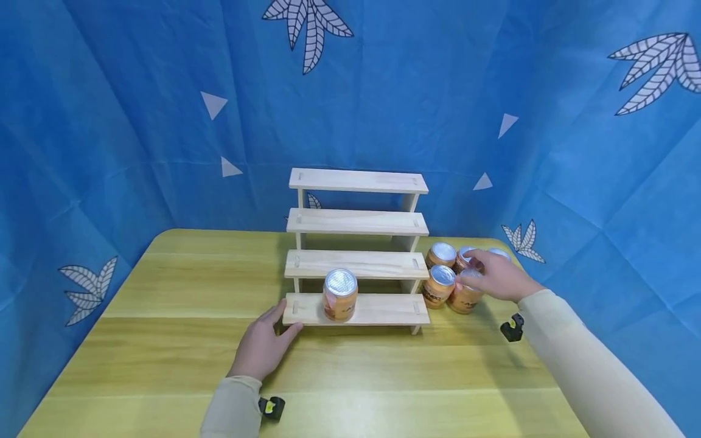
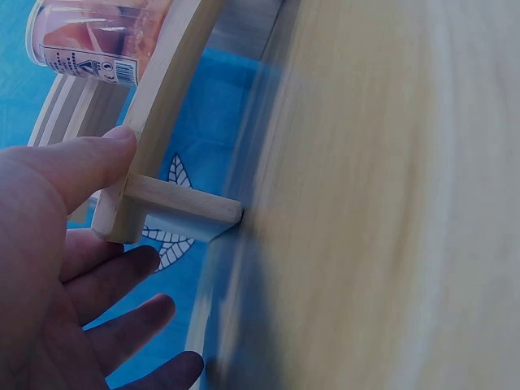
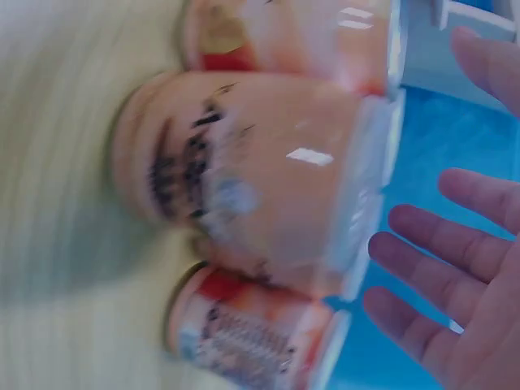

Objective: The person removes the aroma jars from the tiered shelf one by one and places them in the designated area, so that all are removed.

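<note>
A small orange can (image 1: 340, 299) with a silver lid stands upright on the lowest step of a pale wooden four-step stand (image 1: 383, 307). At that step's left end, my left hand (image 1: 260, 345) holds the board's corner between thumb and index finger; the other fingers spread free in the left wrist view. My right hand (image 1: 501, 277) is over a group of matching cans (image 1: 436, 292) right of the stand, its fingers apart around lid height. In the right wrist view, these fingers (image 3: 422, 305) face the lid of the nearest can (image 3: 252, 179) with a gap between. The hand partly covers the rear cans.
A yellowish wooden table (image 1: 350, 383) carries everything. Blue cloth (image 1: 383, 91) with white leaf prints hangs behind and on both sides. The stand's upper steps (image 1: 358, 179) rise toward the back cloth. Each wrist wears a small black device (image 1: 512, 328).
</note>
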Demonstrator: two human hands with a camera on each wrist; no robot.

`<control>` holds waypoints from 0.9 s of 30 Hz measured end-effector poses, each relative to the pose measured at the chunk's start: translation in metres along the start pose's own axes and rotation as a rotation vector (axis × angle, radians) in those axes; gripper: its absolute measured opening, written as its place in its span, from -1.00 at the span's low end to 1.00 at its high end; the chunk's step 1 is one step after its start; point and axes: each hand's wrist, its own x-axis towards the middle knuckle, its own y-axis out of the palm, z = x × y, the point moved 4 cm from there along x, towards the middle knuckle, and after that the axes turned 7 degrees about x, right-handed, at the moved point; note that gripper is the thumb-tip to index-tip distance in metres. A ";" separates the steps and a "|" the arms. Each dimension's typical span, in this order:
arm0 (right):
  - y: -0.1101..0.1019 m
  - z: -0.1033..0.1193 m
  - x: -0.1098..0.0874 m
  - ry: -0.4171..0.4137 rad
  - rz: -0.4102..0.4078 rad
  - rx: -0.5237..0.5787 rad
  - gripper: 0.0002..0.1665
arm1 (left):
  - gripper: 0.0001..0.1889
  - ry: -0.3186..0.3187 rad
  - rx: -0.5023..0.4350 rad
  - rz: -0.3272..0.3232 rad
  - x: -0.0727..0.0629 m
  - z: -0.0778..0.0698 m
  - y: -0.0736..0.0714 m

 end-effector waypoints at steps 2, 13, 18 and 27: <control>-0.002 0.007 0.003 0.008 0.002 -0.003 -0.13 | -0.20 0.001 -0.003 0.002 -0.001 0.001 0.000; 0.002 0.055 0.022 -0.055 0.032 -0.003 -0.08 | -0.18 0.015 -0.005 0.001 0.000 0.002 0.000; 0.010 0.077 0.029 -0.087 0.059 0.016 -0.02 | -0.18 0.019 -0.002 0.002 0.000 0.002 0.000; 0.031 0.122 0.038 -0.233 0.108 0.044 -0.06 | -0.19 0.006 -0.006 0.009 0.000 0.002 0.001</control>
